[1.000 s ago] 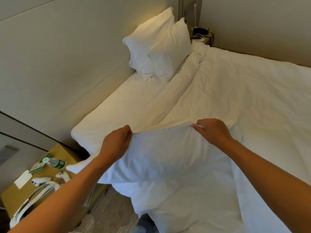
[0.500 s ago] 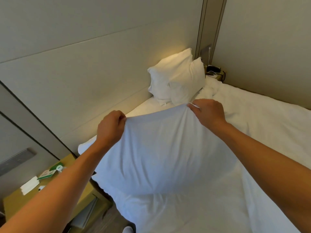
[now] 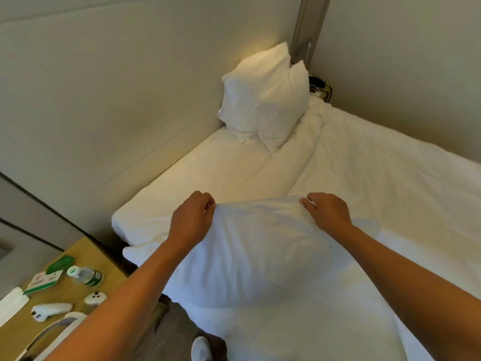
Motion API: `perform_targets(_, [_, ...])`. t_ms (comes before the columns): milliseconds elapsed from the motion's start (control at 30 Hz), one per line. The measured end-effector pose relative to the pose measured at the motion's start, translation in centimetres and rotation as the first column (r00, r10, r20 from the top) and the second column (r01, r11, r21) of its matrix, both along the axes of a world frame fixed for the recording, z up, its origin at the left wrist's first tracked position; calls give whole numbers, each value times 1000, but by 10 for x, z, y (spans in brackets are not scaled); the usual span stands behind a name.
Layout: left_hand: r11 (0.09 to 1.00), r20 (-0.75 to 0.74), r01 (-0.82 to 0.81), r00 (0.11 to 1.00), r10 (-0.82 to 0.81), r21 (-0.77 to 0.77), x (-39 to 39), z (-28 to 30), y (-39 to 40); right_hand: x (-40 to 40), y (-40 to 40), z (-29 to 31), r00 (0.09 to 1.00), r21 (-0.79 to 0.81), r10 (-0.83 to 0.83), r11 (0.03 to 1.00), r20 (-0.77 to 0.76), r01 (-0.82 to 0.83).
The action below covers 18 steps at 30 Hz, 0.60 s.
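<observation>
As pillow (image 3: 255, 256) hangs over bed (image 3: 390, 178), left grip (image 3: 191, 220) and right grip (image 3: 329, 213) each pinch top corner.

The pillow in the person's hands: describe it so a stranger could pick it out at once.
Find the white bed; look at its near corner by the wooden bedside table. The pillow there is pinched at its top corners by the left hand and right hand, unlike the two pillows propped upright at the far end.
</observation>
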State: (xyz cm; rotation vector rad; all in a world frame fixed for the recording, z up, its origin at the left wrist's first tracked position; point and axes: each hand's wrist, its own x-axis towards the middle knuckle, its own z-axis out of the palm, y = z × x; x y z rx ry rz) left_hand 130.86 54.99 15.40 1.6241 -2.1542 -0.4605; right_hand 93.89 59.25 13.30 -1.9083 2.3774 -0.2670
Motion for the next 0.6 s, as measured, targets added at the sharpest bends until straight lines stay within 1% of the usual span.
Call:
perform_targets(100, [996,8,86,996,-86,-24,3,-2,-25,11,0,-9,994,-9,-33,999,-106,33])
perform_targets(167, [991,15,130,991,-130,-40,2,1,-37,13,1,-5,982,-53,-51,998,-182,42])
perform_targets(233, [987,17,153,988,-153,-43,0,4,-47,13,2,1,972,-105,-97,992,-212,76])
perform_targets(333, [987,12,160,987,-160,-2,-4,7,-57,15,0,12,974,-111,-167,982,-155,151])
perform_targets(433, [987,-37,137,990,-134,88,-9,6,-63,13,0,16,967,-113,-230,970,-113,217])
perform_targets(500, [978,-119,131,986,-112,163,-14,4,-65,10,0,16,965,-103,-262,960,-21,258])
perform_targets(600, [935,-258,118,966,-29,334,-21,2,-66,4,-6,7,959,-81,-276,956,72,281])
